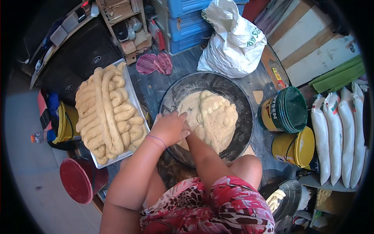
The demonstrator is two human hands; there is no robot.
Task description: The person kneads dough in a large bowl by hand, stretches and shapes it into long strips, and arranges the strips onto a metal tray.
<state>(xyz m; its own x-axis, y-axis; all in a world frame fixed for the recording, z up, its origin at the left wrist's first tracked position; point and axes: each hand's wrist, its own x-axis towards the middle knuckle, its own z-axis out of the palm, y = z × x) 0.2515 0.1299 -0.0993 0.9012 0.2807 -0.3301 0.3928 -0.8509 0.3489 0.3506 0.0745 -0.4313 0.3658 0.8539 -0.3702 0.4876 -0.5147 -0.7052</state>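
My left hand [168, 128] and my right hand [187, 127] are together over the left side of a wide black basin [243, 128]. The left hand's fingers are bent and lie across the right hand. Most of the right hand's fingers are hidden behind it, and what the left fingers close on is hidden too. Beside the hands a large, lumpy mass of pale dough [218, 121] rests in the basin, with flour dusted on the basin's inner wall. To the left, a metal tray [135, 97] is heaped with twisted ropes of dough [105, 113].
A white sack [233, 46] stands beyond the basin, near pink cloth mitts [154, 63]. Green [286, 109] and yellow buckets [294, 147] are at the right, by long white filled bags [339, 136]. A red bucket [80, 180] is at the lower left, a black pan [290, 199] lower right.
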